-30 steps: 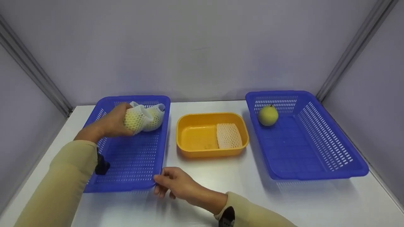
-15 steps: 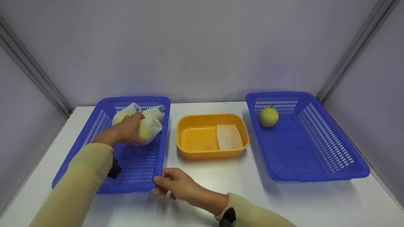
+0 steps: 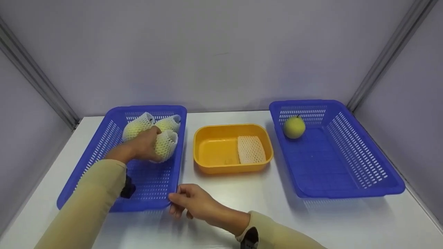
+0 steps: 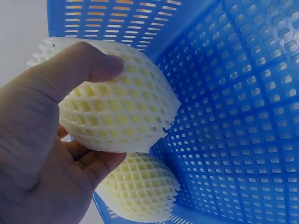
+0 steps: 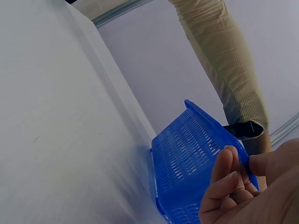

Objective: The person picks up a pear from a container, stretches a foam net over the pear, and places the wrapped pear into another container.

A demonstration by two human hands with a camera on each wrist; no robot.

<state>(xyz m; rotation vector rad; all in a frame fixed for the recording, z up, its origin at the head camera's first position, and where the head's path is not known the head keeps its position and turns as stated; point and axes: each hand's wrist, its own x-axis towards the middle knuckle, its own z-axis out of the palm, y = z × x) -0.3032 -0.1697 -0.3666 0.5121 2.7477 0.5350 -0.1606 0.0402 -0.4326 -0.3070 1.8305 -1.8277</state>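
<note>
The left hand [image 3: 143, 145] grasps a netted fruit [image 3: 166, 147], thumb on one side and fingers on the other, inside the left basket [image 3: 148, 188], close to its right wall. Toward that basket's far end lie a second wrapped fruit [image 3: 135, 128], on the left, and a third wrapped fruit [image 3: 169, 123], on the right. The right hand [image 3: 196, 203] pinches the left basket's rim at the near right corner. Between the baskets, a yellow tub [image 3: 232, 169] holds a foam net [image 3: 251, 150] on its right side. A bare fruit [image 3: 294, 127] sits in the right basket [image 3: 318, 162], far left.
</note>
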